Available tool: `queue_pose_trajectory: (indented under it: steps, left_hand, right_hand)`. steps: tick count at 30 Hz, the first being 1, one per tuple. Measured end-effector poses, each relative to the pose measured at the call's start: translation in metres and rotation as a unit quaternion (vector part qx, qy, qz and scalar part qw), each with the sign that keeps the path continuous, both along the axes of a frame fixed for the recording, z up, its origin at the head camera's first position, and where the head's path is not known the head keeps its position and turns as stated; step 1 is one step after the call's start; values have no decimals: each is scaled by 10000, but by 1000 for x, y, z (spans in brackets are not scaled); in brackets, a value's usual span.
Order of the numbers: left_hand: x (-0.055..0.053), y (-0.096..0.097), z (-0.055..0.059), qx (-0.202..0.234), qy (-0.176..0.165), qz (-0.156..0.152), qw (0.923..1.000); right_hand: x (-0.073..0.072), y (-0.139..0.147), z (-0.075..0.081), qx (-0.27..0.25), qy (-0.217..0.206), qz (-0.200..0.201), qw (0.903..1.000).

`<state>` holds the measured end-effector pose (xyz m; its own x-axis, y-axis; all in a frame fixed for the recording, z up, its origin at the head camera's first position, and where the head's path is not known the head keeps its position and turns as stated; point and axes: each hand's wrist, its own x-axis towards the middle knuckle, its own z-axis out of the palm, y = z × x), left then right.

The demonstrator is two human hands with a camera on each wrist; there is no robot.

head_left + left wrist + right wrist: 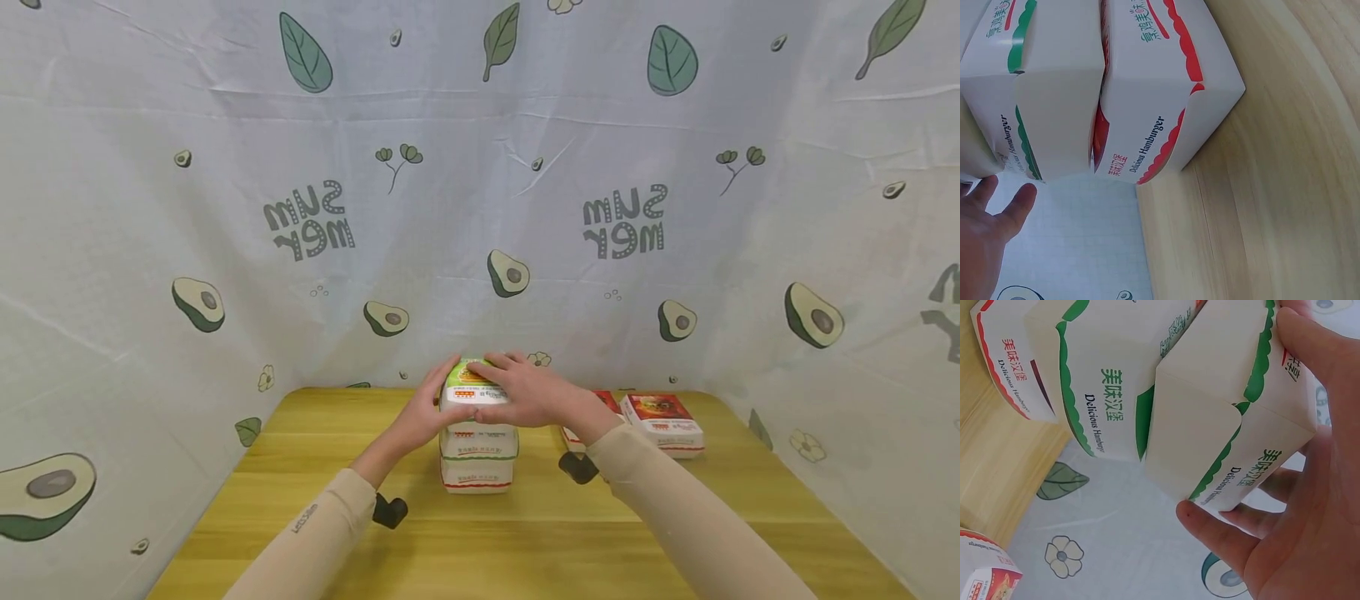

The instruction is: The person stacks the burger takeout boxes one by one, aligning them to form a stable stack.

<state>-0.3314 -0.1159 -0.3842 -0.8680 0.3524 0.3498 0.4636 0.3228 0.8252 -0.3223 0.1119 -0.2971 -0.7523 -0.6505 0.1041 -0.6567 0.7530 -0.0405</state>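
Three paper hamburger boxes form a stack in the middle of the table. At the bottom is a red-trimmed box (477, 477) (1141, 106), and on it sits a green-trimmed box (480, 448) (1100, 394). Between both hands is the top box (471, 395) (1200, 419), green on its lid and tilted against the one below in the right wrist view. My left hand (417, 415) grips its left side, thumb across the front. From the right, my right hand (534, 395) holds it, thumb in front and fingers over the lid and far side.
Two red-lidded hamburger boxes stand at the right: one box (663, 421) in full view, the other box (606, 400) partly behind my right wrist. A patterned cloth (465, 208) hangs behind the wooden table (442, 558) and along its sides.
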Motion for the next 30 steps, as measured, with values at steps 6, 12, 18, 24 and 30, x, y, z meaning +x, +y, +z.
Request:
queue_pose_trajectory:
  steps: [6,12,18,24,30]
  left_hand:
    - [1,-2,-1,-61,17,18,10000]
    - [0,0,2,-73,60,-18,10000]
    - [0,-2,3,-105,5,20,9999]
    - [-1,-3,4,-59,72,-32,10000]
    - [-1,-4,7,-32,-1,-20,10000]
  right_hand:
    - [1,0,0,-42,-95,25,9999]
    - [1,5,3,-229,-290,51,9993]
    - [2,8,6,-378,-431,74,9983]
    - [5,16,9,-683,-483,-18,9965]
    - [2,33,10,-1218,-615,71,9906]
